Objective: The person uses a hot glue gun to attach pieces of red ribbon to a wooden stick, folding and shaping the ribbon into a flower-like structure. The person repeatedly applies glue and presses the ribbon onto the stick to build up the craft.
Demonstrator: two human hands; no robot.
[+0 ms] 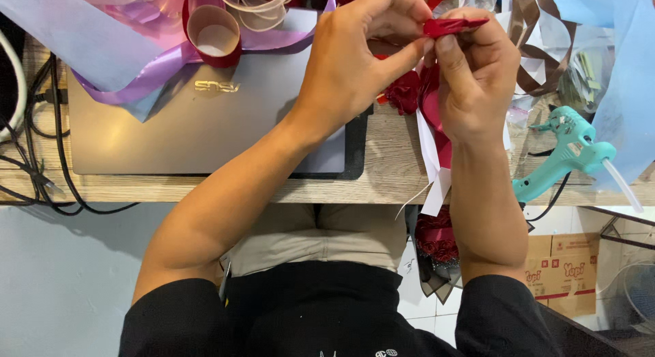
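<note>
Both hands pinched shut on a red ribbon (454, 24), left hand (355, 64) and right hand (474, 77), above a cluttered wooden counter (382, 173): closed grey laptop (198, 125), teal glue gun (566, 156), cables (41, 159). Cardboard box (563, 272) on the floor.

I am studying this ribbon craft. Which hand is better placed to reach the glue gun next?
Probably the right hand: the turquoise glue gun lies on its side of the table. The left hand is farther away. Both hands pinch the red ribbon.

Both hands, left (355, 64) and right (471, 77), meet raised, fingertips pinched together.
</note>
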